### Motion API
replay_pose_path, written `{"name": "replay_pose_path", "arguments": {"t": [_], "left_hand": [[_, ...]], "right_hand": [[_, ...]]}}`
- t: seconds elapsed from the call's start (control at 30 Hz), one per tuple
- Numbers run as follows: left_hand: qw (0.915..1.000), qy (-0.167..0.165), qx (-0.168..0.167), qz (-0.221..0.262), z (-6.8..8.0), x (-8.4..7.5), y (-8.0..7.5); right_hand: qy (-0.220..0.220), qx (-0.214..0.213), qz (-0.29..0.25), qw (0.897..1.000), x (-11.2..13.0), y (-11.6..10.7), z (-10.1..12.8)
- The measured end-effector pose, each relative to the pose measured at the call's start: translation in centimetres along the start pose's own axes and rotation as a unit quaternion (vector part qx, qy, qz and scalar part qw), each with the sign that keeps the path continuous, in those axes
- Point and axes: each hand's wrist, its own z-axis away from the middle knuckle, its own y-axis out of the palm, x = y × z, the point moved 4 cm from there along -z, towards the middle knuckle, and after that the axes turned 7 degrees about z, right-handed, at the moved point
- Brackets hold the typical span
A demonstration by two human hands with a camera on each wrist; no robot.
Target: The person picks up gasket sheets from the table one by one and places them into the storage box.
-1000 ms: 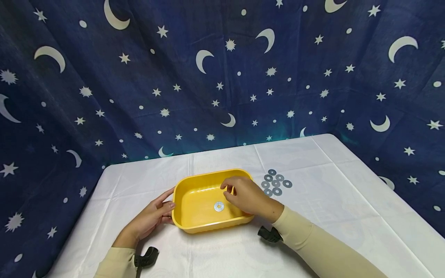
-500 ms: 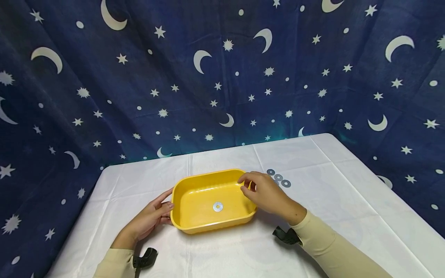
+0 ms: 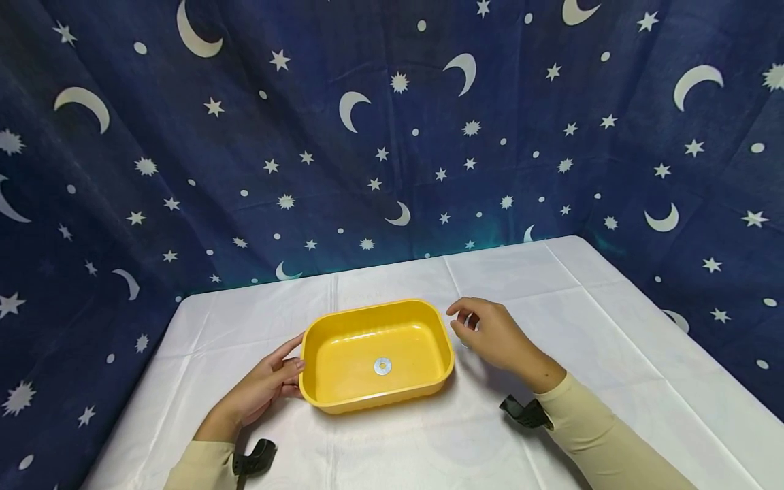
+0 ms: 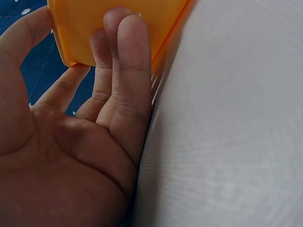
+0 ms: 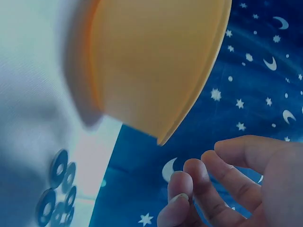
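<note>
A shallow yellow plastic tray [image 3: 367,389] with rounded corners stands on the white cloth, one grey flat metal washer [image 3: 382,366] lying on its floor. My left hand [image 3: 260,389] holds the tray's left end, thumb at the rim and fingers against the outer wall. In the left wrist view those fingers [image 4: 133,42] lie against the tray wall [image 4: 78,28]. Just past the tray's right end is my right hand [image 3: 493,333], fingers loosely bent with nothing between them. Several washers [image 5: 57,169] lie on the cloth in the right wrist view; from the head this hand mostly hides them.
The white cloth [image 3: 392,452] covers the table. Behind and on both sides hangs a dark blue curtain [image 3: 343,156] printed with moons and stars. Black camera mounts [image 3: 525,412] sit at both wrists, below beige sleeves.
My right hand has moved rightward from over the tray to beside its right end, over the loose washers. The left hand and the tray have stayed in place.
</note>
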Motion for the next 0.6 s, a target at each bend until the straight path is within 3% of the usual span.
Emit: {"name": "replay_pose_path", "arguments": {"t": [0.6], "left_hand": [[1.0000,0.000,0.005,0.000,0.1,-0.1,0.1]], "right_hand": [[0.044,0.029,0.014,0.999,-3.5,0.3,-0.2]]}}
